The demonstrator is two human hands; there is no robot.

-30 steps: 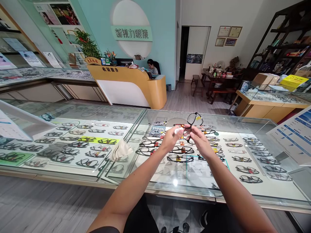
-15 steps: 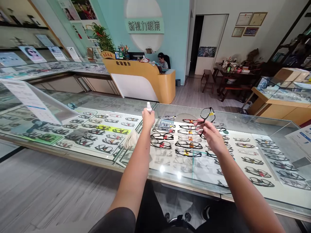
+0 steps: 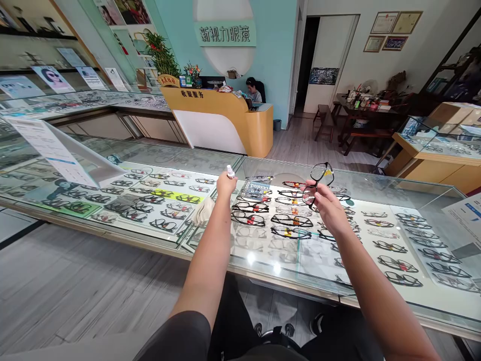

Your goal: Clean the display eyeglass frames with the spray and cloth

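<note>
My left hand (image 3: 226, 185) is closed around a small spray bottle (image 3: 230, 171); only its white top shows above the fingers. Raised over the glass counter, my right hand (image 3: 327, 203) pinches a pair of dark-rimmed eyeglasses (image 3: 319, 172) near the bridge, the frame tilted with one lens above the other. A yellow sticker shows on the upper lens. Beside my left forearm a crumpled beige cloth (image 3: 203, 211) lies on the counter. Several black eyeglasses (image 3: 292, 220) with coloured stickers sit in rows between my arms.
The glass display counter (image 3: 263, 268) stretches across in front of me, with more eyeglasses inside. A white sign stand (image 3: 56, 150) rises at the left, another sign (image 3: 468, 215) at the right. Behind, a person (image 3: 254, 92) sits at a wooden reception desk (image 3: 259, 131).
The left hand has shifted slightly left and down with the spray bottle, which leans a little more. The right hand still holds the eyeglasses in nearly the same place. The view has tilted slightly.
</note>
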